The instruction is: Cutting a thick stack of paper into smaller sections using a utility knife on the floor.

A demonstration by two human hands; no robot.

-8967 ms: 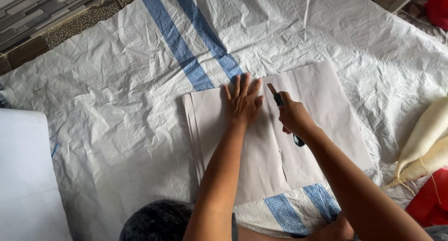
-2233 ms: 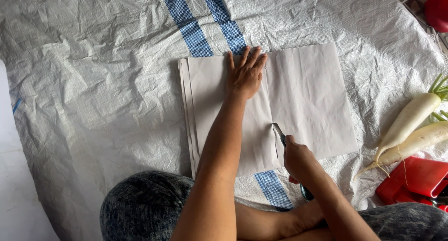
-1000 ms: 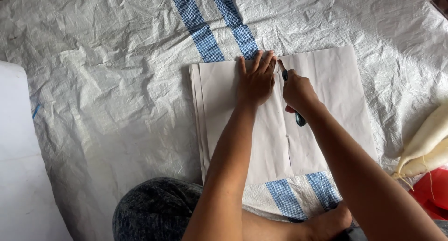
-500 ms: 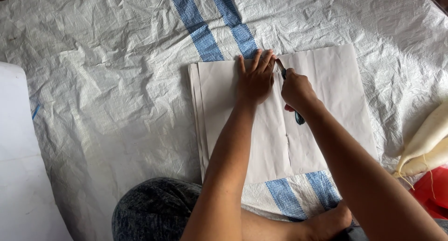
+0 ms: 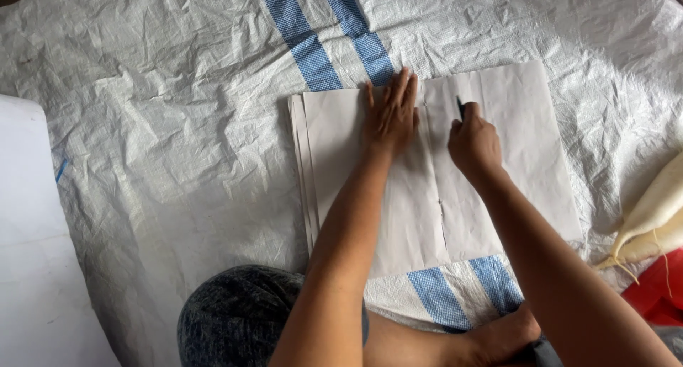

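Paper stack [image 5: 498, 189] flat under left hand [image 5: 390, 114]; right hand [image 5: 474, 141] grips cutter [image 5: 459, 108] near top edge.

Spread beneath: white woven sheet [image 5: 178, 146] with blue stripes [image 5: 313, 33]; at right edge, pale long radishes [image 5: 651, 214] beside something red [image 5: 658, 296]; far left, white slab [image 5: 32, 253].

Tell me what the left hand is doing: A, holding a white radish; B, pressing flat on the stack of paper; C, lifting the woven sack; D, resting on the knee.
B: the left hand lies palm down, fingers spread, on the stack of paper.
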